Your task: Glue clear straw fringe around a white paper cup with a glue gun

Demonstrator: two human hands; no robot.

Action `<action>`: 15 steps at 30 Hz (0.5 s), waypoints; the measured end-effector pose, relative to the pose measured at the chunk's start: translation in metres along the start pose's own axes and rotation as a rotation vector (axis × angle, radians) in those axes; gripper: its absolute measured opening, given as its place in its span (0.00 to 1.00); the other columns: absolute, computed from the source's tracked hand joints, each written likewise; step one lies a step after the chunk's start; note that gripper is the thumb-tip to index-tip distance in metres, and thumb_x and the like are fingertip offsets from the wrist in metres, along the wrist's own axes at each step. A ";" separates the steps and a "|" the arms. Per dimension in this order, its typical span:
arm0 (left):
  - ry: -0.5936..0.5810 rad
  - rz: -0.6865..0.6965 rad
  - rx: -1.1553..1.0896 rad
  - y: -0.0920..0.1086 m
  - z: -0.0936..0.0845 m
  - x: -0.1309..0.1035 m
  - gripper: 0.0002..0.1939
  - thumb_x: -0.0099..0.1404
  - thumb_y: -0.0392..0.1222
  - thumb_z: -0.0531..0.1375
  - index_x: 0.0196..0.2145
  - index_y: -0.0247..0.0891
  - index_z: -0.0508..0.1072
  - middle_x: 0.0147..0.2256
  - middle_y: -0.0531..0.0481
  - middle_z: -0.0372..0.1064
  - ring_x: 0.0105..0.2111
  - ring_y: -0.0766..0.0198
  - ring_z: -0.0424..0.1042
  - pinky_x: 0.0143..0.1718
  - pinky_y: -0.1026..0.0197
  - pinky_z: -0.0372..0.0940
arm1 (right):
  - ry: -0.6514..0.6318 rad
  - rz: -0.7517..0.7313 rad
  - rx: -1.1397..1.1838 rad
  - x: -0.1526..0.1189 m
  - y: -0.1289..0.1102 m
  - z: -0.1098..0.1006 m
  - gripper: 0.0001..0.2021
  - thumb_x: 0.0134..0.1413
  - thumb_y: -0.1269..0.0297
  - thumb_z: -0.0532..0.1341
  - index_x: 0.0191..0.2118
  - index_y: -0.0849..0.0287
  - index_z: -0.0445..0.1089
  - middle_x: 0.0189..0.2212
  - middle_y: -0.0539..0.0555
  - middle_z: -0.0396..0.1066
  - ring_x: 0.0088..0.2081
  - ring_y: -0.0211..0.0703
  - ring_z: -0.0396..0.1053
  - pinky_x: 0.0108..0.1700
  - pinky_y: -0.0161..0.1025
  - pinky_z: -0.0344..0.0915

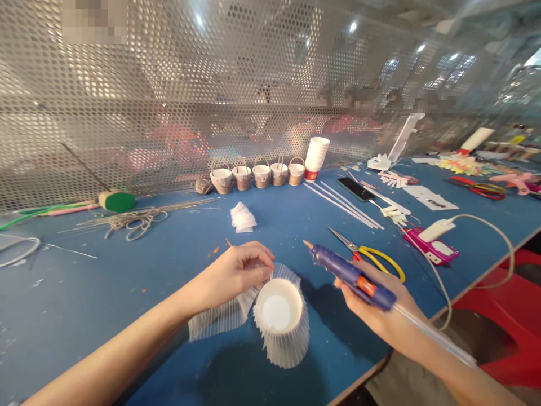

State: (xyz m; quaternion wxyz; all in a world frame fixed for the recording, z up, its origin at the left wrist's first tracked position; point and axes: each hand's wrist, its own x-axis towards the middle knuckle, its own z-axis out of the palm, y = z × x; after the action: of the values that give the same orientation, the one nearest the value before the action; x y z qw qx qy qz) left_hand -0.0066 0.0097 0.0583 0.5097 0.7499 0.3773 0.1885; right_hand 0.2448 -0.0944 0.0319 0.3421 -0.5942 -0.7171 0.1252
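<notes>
A white paper cup (279, 307) stands on the blue table, wrapped around its outside by a pleated, translucent white strip (222, 317) whose loose end trails off to the left. At the cup's far left rim, my left hand (240, 269) is closed, thumb and fingers pinched on the strip's edge. My right hand (376, 307) grips a blue hot glue gun (353, 273) with a clear glue stick protruding from its back. The gun's nozzle points left and away, right of the cup and apart from it. Yellow-and-red-handled scissors (372, 255) lie just beyond the gun.
Several small handled baskets (262, 176) line the metal mesh, beside stacked paper cups (316, 158). A folded pleated piece (243, 217) lies ahead. Twine (139, 221) is at left; white strips (342, 206), a phone (355, 189) and a corded power strip (431, 246) are right.
</notes>
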 end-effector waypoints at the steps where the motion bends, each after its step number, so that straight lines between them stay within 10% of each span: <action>1: -0.002 -0.002 0.006 0.000 -0.001 -0.001 0.07 0.57 0.41 0.58 0.28 0.36 0.73 0.41 0.48 0.67 0.32 0.66 0.68 0.35 0.63 0.67 | 0.014 0.030 -0.023 0.005 0.007 0.005 0.03 0.56 0.65 0.54 0.34 0.55 0.64 0.24 0.49 0.69 0.24 0.40 0.68 0.29 0.36 0.65; 15: 0.079 -0.068 0.078 0.005 0.004 -0.015 0.09 0.56 0.45 0.57 0.31 0.39 0.75 0.43 0.48 0.69 0.39 0.60 0.70 0.39 0.59 0.67 | -0.077 0.142 -0.207 0.033 0.045 0.038 0.16 0.58 0.52 0.53 0.31 0.60 0.67 0.29 0.58 0.72 0.35 0.53 0.71 0.36 0.45 0.67</action>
State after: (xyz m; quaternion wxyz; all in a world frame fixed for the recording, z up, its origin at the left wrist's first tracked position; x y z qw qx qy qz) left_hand -0.0115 -0.0049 0.0624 0.4707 0.7481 0.4292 0.1857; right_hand 0.2528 -0.0435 -0.0111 0.2414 -0.6706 -0.6947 0.0971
